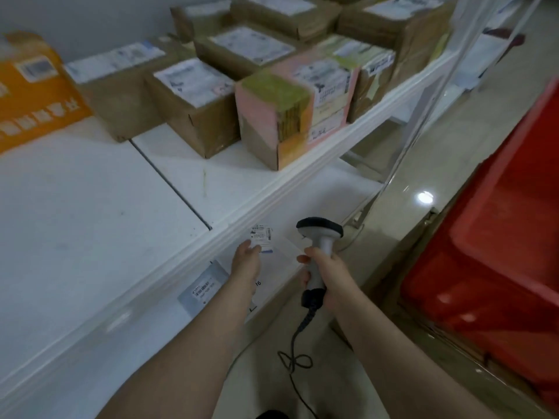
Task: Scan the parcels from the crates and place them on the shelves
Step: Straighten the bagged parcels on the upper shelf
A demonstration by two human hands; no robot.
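Observation:
My right hand grips the handle of a white and black barcode scanner, head up, its coiled cable hanging down. My left hand reaches under the white shelf's front edge, fingers on a flat white parcel with a barcode label, which lies on the lower shelf. Whether the fingers pinch it or only touch it is not clear. A grey mailer bag with a label lies just left of my left forearm. Several brown cardboard parcels stand on the upper shelf.
An orange box sits at the shelf's far left, and a pink-taped box stands near the front edge. A red plastic crate fills the right side on the glossy floor. A bare white stretch lies before the boxes.

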